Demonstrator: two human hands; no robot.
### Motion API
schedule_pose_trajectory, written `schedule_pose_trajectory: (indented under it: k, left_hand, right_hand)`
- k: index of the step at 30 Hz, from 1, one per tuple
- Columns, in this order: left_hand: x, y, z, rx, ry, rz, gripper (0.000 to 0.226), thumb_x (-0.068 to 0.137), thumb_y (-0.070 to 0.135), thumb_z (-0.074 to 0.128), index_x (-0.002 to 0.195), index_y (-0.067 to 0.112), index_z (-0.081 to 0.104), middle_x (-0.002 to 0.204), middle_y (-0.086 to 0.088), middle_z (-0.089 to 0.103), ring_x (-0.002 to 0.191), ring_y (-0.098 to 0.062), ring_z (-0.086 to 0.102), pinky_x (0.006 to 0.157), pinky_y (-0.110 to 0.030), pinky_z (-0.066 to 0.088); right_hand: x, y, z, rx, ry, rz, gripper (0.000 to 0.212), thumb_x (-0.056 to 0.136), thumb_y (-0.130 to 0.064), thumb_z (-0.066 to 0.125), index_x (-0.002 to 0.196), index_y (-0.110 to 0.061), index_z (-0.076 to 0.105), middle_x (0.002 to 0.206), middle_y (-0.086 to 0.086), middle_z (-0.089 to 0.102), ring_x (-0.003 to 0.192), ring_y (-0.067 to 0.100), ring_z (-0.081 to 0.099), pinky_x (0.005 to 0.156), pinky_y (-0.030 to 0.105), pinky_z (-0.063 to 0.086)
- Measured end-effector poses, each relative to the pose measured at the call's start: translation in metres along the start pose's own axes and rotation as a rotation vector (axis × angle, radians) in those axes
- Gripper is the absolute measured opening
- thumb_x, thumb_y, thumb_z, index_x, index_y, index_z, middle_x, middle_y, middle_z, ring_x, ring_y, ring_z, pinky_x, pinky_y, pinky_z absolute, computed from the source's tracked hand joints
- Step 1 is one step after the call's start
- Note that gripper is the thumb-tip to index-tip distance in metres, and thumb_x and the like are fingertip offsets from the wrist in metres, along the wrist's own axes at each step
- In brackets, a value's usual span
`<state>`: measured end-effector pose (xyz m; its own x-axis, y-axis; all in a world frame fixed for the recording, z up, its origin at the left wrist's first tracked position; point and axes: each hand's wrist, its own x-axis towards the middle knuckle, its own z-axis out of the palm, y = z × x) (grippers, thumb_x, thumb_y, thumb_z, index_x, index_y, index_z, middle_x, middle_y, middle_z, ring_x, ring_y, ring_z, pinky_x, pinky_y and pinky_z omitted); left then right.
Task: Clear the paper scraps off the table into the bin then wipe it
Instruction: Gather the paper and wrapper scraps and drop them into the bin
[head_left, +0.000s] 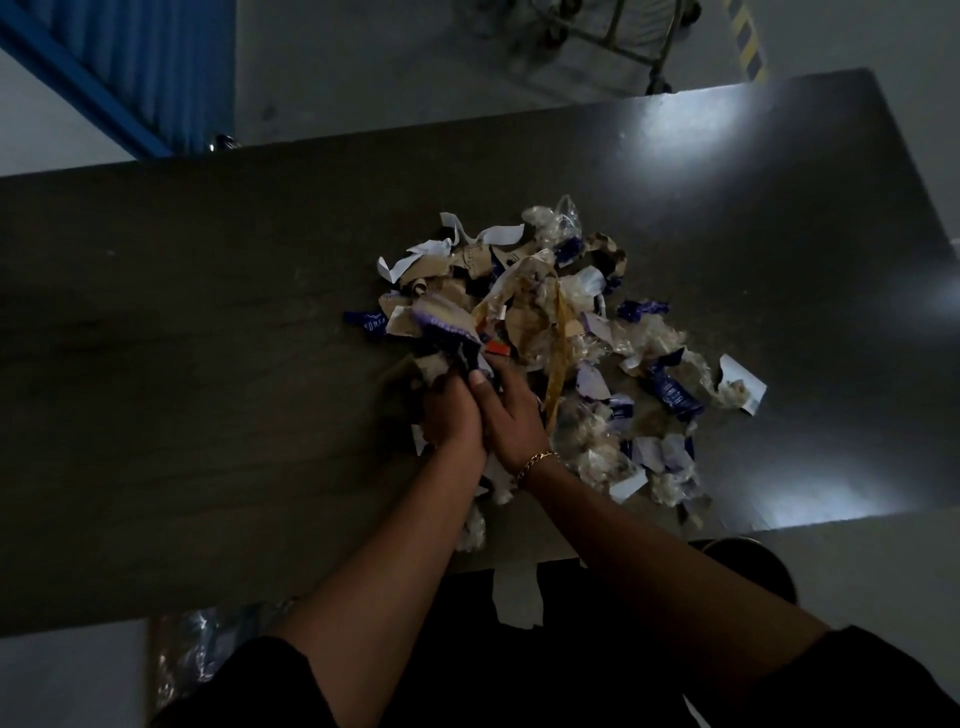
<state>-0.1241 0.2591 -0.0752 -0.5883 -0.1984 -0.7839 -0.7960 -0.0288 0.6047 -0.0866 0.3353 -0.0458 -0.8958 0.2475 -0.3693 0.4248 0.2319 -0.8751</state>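
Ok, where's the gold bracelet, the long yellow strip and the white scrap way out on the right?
gold bracelet (537, 464), head view, chain on wrist.
long yellow strip (560, 358), head view, its middle.
white scrap (742, 383), head view, flat centre.

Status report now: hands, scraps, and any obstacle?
Left hand and right hand together, gripping scraps at pile's near edge. Scrap pile mostly on table. No obstacle seen.

You stand in a dim industrial workspace: bare grey concrete floor (363, 67), yellow-black hazard striping (748, 47) at one o'clock, blue corrugated metal panel (150, 57) at eleven.
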Motion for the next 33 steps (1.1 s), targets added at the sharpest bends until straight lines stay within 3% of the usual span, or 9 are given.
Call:
schedule_pose_trajectory:
  k: [3, 5, 11, 15, 19, 22, 26, 29, 33]
  left_hand:
    - [-0.044, 0.037, 0.01, -0.199, -0.03, -0.056, 0.047, 0.087, 0.049, 0.055, 0.114, 0.014, 0.072, 0.111, -0.011, 0.075, 0.104, -0.029, 0.072, 0.099, -0.048, 0.057]
    - [-0.054, 0.045, 0.014, -0.281, -0.081, -0.07, 0.039, 0.096, 0.04, 0.052, 0.113, 0.011, 0.073, 0.114, -0.017, 0.074, 0.107, -0.033, 0.071, 0.103, -0.047, 0.055]
    - [-0.058, 0.05, 0.011, -0.433, -0.196, -0.113, 0.054, 0.102, 0.049, 0.041, 0.128, 0.011, 0.068, 0.126, -0.018, 0.07, 0.12, -0.034, 0.064, 0.112, -0.048, 0.046]
    - [-0.062, 0.048, 0.006, -0.373, -0.225, -0.088, 0.052, 0.104, 0.045, 0.04, 0.126, 0.007, 0.068, 0.121, -0.019, 0.071, 0.116, -0.033, 0.065, 0.114, -0.045, 0.045]
    - [-0.055, 0.047, -0.004, -0.269, -0.201, -0.074, 0.048, 0.108, 0.036, 0.038, 0.142, 0.007, 0.057, 0.133, -0.02, 0.064, 0.125, -0.034, 0.06, 0.106, -0.042, 0.049]
    - [-0.053, 0.046, -0.013, -0.026, -0.107, -0.11, 0.037, 0.11, 0.03, 0.037, 0.135, 0.008, 0.052, 0.109, -0.013, 0.062, 0.106, -0.03, 0.06, 0.098, -0.041, 0.051]
    - [-0.049, 0.04, -0.024, 0.16, -0.041, -0.119, 0.038, 0.109, 0.026, 0.041, 0.139, 0.004, 0.05, 0.127, -0.016, 0.06, 0.124, -0.037, 0.058, 0.106, -0.041, 0.048]
    - [-0.044, 0.041, -0.027, 0.248, -0.067, -0.138, 0.041, 0.11, 0.025, 0.043, 0.145, 0.004, 0.047, 0.138, -0.014, 0.057, 0.132, -0.036, 0.054, 0.106, -0.039, 0.047]
    - [-0.063, 0.044, -0.035, -0.033, -0.141, 0.002, 0.044, 0.103, 0.059, 0.04, 0.118, 0.027, 0.066, 0.128, -0.007, 0.068, 0.117, -0.027, 0.063, 0.105, -0.048, 0.048]
  right_hand:
    - [0.003, -0.004, -0.006, 0.007, 0.069, -0.023, 0.058, 0.088, -0.064, 0.048, 0.129, -0.025, 0.063, 0.123, 0.0, 0.064, 0.111, 0.014, 0.059, 0.094, 0.039, 0.051]
    - [0.005, -0.007, -0.009, -0.022, 0.118, -0.04, 0.049, 0.086, -0.053, 0.052, 0.122, -0.022, 0.065, 0.114, 0.0, 0.063, 0.101, 0.013, 0.057, 0.081, 0.031, 0.046]
    - [0.009, -0.009, -0.012, -0.141, 0.185, -0.131, 0.043, 0.08, -0.055, 0.051, 0.102, -0.021, 0.065, 0.095, -0.004, 0.057, 0.084, 0.01, 0.053, 0.064, 0.016, 0.035]
    - [0.011, -0.006, -0.017, -0.219, 0.164, -0.179, 0.027, 0.087, -0.032, 0.065, 0.111, -0.019, 0.067, 0.094, -0.008, 0.056, 0.084, 0.006, 0.049, 0.063, 0.006, 0.028]
    - [0.011, -0.005, -0.018, -0.274, 0.161, -0.237, 0.017, 0.085, -0.023, 0.069, 0.099, -0.013, 0.066, 0.095, -0.002, 0.059, 0.081, 0.009, 0.047, 0.06, 0.013, 0.029]
    - [0.006, -0.004, -0.017, -0.278, 0.123, -0.282, 0.025, 0.087, -0.033, 0.067, 0.101, -0.012, 0.067, 0.101, 0.001, 0.061, 0.083, 0.011, 0.051, 0.063, 0.015, 0.037]
    - [0.001, -0.004, -0.014, -0.248, 0.072, -0.311, 0.043, 0.086, -0.048, 0.061, 0.105, -0.01, 0.068, 0.105, 0.004, 0.062, 0.089, 0.016, 0.057, 0.069, 0.028, 0.048]
    - [0.002, 0.001, -0.017, -0.266, 0.116, -0.256, 0.033, 0.086, -0.039, 0.064, 0.105, -0.012, 0.066, 0.106, 0.003, 0.061, 0.092, 0.018, 0.056, 0.072, 0.03, 0.049]
    - [0.01, 0.003, -0.033, -0.49, 0.095, -0.254, 0.026, 0.084, -0.025, 0.064, 0.109, -0.014, 0.063, 0.109, 0.008, 0.059, 0.1, 0.029, 0.056, 0.082, 0.045, 0.049]
